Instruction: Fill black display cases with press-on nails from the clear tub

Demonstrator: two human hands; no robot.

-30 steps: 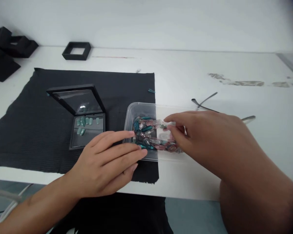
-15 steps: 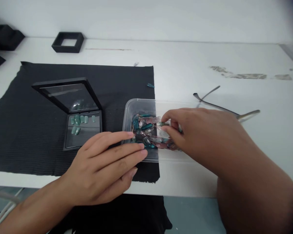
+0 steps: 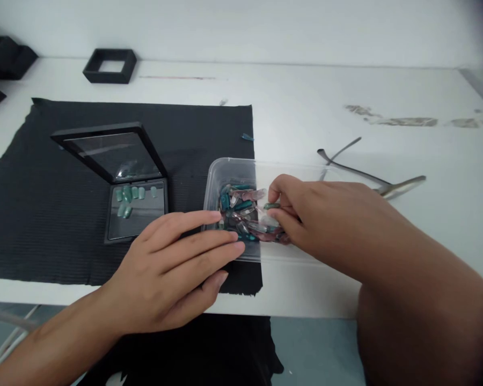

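Note:
A clear plastic container (image 3: 229,170) holds loose press-on nails (image 3: 247,206) in teal, pinkish and clear colours. My left hand (image 3: 173,268) lies with fingers stretched out over its near left rim, fingertips reaching inside. Thumb and index finger of my right hand (image 3: 306,214) are pinched on a greenish press-on nail (image 3: 272,206) above the pile; the other fingers are tucked behind. Left of the container stands an opened black display case (image 3: 166,214) with a clear film in its lid (image 3: 108,155). Several green press-on nails (image 3: 135,193) lie in its base.
A black ribbed cloth (image 3: 64,230) lies under the case and part of the container. Tweezers or a similar slim metal tool (image 3: 354,169) rest behind my right hand. One blue nail (image 3: 247,137) lies at the cloth's edge. A black frame (image 3: 110,66) stands at the back.
My right fingers have lifted slightly from the pile, and the greenish nail between them now shows more clearly. My left hand keeps its place on the rim. The view has shifted slightly.

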